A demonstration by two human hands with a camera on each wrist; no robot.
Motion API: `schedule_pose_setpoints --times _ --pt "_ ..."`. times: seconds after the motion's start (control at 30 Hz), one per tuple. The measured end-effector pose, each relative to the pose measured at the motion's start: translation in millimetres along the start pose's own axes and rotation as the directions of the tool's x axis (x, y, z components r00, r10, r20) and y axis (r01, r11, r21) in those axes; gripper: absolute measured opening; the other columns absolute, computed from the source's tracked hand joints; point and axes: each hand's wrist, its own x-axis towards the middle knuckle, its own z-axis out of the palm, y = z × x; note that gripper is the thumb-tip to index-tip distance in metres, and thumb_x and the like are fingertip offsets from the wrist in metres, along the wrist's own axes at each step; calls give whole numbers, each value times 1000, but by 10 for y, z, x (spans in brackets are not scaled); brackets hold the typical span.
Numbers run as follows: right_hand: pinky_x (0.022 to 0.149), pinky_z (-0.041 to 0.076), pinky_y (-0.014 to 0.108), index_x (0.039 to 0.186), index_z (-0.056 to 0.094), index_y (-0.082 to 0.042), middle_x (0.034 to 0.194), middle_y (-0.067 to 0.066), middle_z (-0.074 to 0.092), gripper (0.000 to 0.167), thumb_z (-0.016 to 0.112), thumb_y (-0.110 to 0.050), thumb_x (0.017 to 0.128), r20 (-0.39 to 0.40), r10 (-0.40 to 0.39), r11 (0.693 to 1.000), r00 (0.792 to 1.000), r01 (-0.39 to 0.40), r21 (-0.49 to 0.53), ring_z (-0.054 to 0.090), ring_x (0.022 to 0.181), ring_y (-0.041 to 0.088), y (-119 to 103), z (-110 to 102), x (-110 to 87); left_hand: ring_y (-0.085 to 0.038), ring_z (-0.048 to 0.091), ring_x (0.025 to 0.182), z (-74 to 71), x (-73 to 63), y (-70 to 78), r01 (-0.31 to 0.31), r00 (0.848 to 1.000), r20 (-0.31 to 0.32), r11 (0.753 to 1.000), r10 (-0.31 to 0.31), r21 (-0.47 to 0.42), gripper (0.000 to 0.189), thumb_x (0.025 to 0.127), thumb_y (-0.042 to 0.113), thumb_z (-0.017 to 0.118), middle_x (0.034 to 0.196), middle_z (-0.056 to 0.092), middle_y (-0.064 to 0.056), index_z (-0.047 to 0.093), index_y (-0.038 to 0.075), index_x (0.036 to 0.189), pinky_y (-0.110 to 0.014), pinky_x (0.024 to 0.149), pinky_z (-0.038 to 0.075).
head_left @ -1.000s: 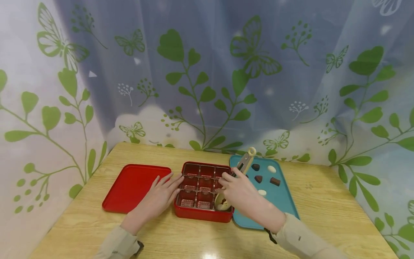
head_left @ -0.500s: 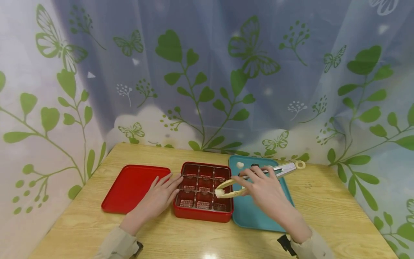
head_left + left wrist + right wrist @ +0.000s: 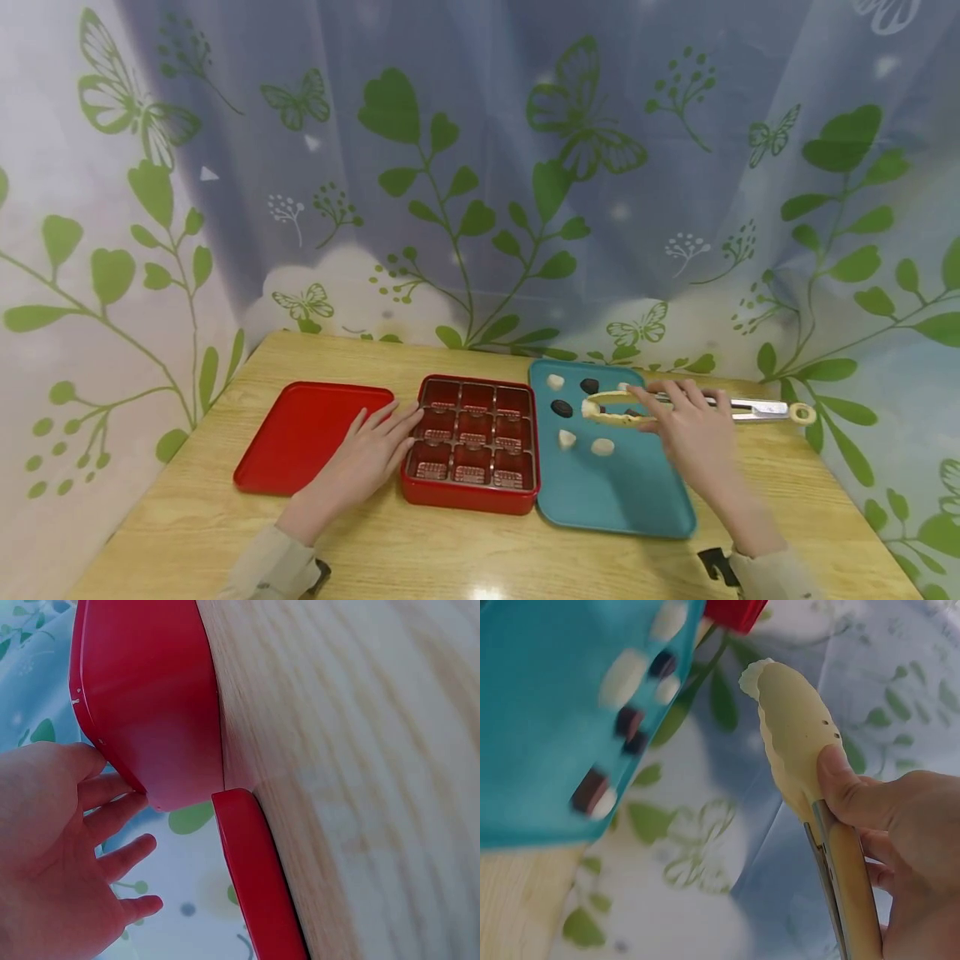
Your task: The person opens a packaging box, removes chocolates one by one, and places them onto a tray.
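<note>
My left hand (image 3: 372,448) lies with fingers spread, its fingertips touching the left side of a red box (image 3: 471,497) with a clear divided insert. In the left wrist view the left hand (image 3: 75,832) touches the box's wall (image 3: 161,727). My right hand (image 3: 693,429) grips cream-tipped metal tongs (image 3: 757,408) held over the blue tray (image 3: 622,508). At the tongs' tips is a small whitish piece (image 3: 751,679), seemingly pinched between them. White chocolates (image 3: 602,447) and dark chocolates (image 3: 561,408) lie on the tray; some are hidden behind the tongs and hand.
A red lid (image 3: 307,442) lies to the left of the box. The blue tray stands right beside the box's right side, on a wooden table (image 3: 450,558). A patterned curtain (image 3: 480,208) hangs behind the table.
My right hand has lifted the tongs out of the box's front right compartment and moved right, over the tray, with the whitish piece at the tips. The left hand has stayed put.
</note>
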Motion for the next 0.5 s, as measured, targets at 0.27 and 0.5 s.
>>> schedule_pose_setpoints --times 0.27,0.5 --pt "78 38 54 119 75 -16 103 7 67 49 84 -3 73 123 57 998 991 -56 -17 58 98 31 285 17 -276 -43 39 144 -12 -12 0 -5 1000 -15 1000 5 -2 48 103 22 60 154 48 -11 53 6 148 -68 114 26" --pt "75 35 48 115 76 -14 99 4 63 39 80 -18 77 286 45 999 957 -44 -10 54 93 26 370 46 -431 -43 39 143 -11 0 15 -6 1000 -7 1000 6 -10 48 103 21 59 154 48 -12 53 6 148 -69 114 26"
